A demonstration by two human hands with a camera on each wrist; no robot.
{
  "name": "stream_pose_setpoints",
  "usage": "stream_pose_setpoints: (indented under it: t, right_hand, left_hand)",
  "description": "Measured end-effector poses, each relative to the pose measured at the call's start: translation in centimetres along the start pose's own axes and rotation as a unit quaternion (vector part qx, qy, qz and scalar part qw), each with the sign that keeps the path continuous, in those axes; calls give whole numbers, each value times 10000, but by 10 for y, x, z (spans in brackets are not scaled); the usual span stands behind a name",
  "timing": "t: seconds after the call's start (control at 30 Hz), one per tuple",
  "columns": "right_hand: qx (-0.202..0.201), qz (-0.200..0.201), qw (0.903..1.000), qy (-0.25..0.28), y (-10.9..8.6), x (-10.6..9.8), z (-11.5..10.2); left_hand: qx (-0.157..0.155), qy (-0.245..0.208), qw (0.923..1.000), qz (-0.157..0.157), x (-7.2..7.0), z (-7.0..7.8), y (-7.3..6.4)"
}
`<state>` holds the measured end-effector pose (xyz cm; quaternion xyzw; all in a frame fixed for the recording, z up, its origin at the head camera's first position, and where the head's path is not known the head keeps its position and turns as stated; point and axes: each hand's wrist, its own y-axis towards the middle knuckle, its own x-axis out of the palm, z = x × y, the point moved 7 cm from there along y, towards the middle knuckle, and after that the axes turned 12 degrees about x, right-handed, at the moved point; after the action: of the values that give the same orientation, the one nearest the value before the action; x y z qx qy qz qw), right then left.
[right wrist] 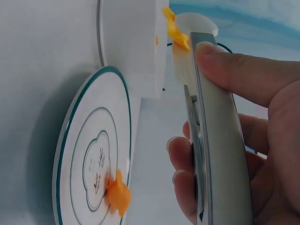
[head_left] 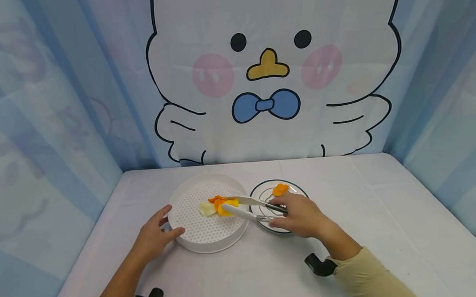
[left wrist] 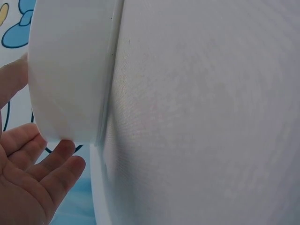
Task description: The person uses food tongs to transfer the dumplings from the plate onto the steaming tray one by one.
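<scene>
My right hand [head_left: 300,214] holds a pair of tongs [right wrist: 220,136], thumb on one arm and fingers on the other. The pale tips reach over a round white perforated tray [head_left: 193,228], with a yellow piece [right wrist: 176,32] between them. Beside it in the tray lie orange pieces [head_left: 216,199] and a pale yellow piece [head_left: 207,208]. At the tray's left side, my left hand [head_left: 154,234] touches the rim with thumb and fingers spread; its fingertips [left wrist: 65,146] rest against the wall. Below the right hand, a green-rimmed white plate [right wrist: 93,136] bears an orange piece [head_left: 280,189].
The tray and plate stand side by side on a white-covered table [head_left: 377,222]. A curtain with a printed cartoon figure [head_left: 273,133] hangs behind the table, and blue curtains [head_left: 54,143] flank it. Dark wrist devices [head_left: 320,265] sit at both cuffs.
</scene>
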<state>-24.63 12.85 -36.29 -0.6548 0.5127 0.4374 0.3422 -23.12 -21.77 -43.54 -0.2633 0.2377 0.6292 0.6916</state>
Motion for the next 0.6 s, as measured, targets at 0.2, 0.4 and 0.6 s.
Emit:
stream_pose_setpoints:
  t: [0.2,0.4,0.6]
  right_hand:
    - [72,-158,9998,66,10,15,-16]
    - [28,-273,9995,157,11,24,-27]
    - [-30,-312,9994,136,11,26,-33]
  left_hand:
    - [-37,-7,10000,10,0,-1,0]
    - [1,19,10000,16,0,1,0]
    - [-11,12,10000,20,1,0,0]
